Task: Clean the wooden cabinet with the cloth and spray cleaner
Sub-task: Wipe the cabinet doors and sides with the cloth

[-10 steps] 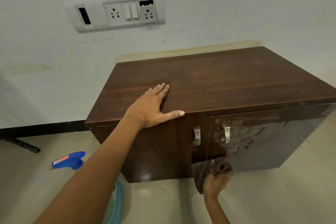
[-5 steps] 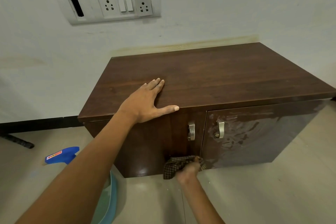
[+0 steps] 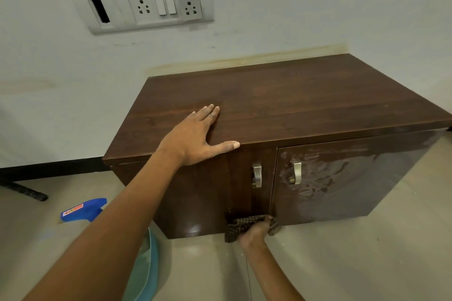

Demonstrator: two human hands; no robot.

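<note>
wooden cabinet (image 3: pixel 293 105) against a wall; left hand (image 3: pixel 193 139) flat on top; right hand (image 3: pixel 254 233) seemingly clutching cloth (image 3: pixel 234 227)

You are in a plain indoor room, probably in a home or a small office, though the narrow view leaves that open. A low dark brown wooden cabinet (image 3: pixel 281 105) with two metal-handled doors stands against a white painted wall (image 3: pixel 318 7) that carries a grey socket-and-switch panel (image 3: pixel 149 5). The floor is smooth beige tile (image 3: pixel 354 259), edged by a black skirting strip (image 3: pixel 49 166).
</note>
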